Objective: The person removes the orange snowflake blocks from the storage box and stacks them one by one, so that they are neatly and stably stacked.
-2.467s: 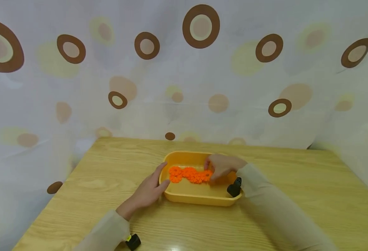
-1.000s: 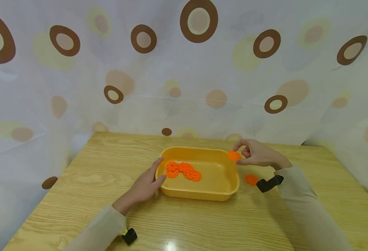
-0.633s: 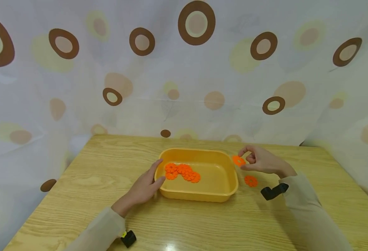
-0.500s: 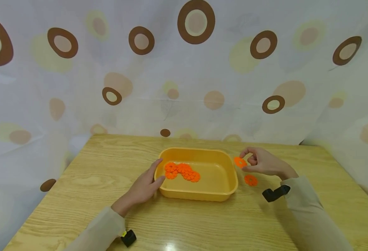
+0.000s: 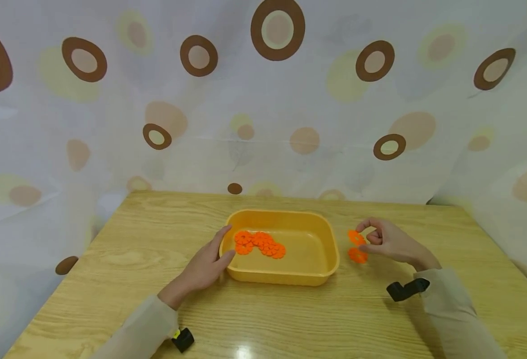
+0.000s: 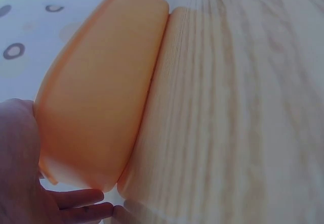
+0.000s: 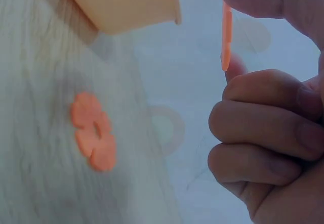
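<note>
One orange flower-shaped notched disc (image 5: 356, 237) is pinched between thumb and index finger of the right hand (image 5: 388, 243), at three o'clock of the yellow plastic tub (image 5: 286, 278). A second disc (image 5: 358, 256) lies below, toward six o'clock. The left hand (image 5: 203, 262) rests extended fingers against the tub's nine-o'clock end.

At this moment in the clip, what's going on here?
A person is handling orange flower-shaped pieces at a wooden table. The left hand rests against the left end of a yellow tub, where a cluster of the pieces lies inside. To the right of the tub, the right hand pinches a single piece between thumb and finger, and another piece lies on the table nearby.
</note>
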Tool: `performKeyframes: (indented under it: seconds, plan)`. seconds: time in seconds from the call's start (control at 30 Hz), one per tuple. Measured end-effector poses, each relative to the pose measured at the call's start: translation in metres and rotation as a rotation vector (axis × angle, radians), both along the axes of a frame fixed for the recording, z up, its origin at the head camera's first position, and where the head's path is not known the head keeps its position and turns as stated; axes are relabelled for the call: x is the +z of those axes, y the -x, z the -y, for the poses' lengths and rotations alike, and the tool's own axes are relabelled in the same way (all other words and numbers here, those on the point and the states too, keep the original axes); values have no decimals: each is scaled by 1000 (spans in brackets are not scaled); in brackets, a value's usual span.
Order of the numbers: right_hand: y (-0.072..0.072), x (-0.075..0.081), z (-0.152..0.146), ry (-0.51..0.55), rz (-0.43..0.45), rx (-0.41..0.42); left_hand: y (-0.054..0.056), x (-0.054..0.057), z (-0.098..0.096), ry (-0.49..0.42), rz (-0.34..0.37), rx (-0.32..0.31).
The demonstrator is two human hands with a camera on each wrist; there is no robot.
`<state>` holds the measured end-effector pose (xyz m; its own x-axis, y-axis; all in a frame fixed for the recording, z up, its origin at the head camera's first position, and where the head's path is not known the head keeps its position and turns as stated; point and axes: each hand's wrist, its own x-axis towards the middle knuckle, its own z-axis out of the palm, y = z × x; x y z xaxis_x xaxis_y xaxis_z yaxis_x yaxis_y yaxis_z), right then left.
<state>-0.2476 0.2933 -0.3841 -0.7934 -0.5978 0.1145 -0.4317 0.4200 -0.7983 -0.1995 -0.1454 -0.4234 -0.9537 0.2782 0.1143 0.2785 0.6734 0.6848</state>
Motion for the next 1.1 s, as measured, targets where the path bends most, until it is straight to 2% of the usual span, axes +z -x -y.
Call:
performKeyframes:
  seconds: [0.23, 0.57, 0.8, 1.1]
  plan:
    - [-2, -11, -8, -70, 36, -86, 0, -1, 1, 5, 13, -3]
    - [8, -30, -20, -133, 85, -62, 1, -1, 0, 2, -5, -3]
    - [10, -31, -21, -197, 95, -99, 0, 1, -1, -7, -24, -16]
    - [4, -34, -17, -190, 139, -94, -2, 0, 0, -11, -22, -26]
